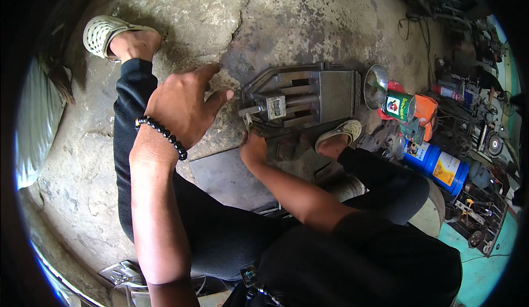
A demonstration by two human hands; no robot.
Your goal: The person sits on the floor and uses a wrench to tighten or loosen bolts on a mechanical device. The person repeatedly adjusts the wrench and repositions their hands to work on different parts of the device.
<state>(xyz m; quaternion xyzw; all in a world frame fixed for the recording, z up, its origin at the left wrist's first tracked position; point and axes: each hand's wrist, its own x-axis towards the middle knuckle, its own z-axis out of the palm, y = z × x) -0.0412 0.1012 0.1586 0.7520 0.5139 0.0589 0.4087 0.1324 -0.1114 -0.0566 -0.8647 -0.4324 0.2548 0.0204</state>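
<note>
A grey metal machine vise point(337, 95) lies on the concrete floor ahead of me, its threaded screw and sliding block point(276, 107) toward the left end. My left hand point(184, 100), with a black bead bracelet at the wrist, hovers left of the vise. Its thumb and forefinger are spread and it holds nothing. Low beside the screw's left end, my right hand point(254, 148) is closed around a small metal piece point(248, 121), perhaps a wrench end. Most of that piece is hidden by the fingers, and I cannot tell whether it touches the screw.
My feet in pale clogs point(102, 36) flank the vise. A flat grey plate point(226, 177) lies under my right forearm. To the right stand a funnel-like metal bowl point(376, 86), a green tin point(401, 106), an orange container point(426, 111) and a blue bucket point(435, 166).
</note>
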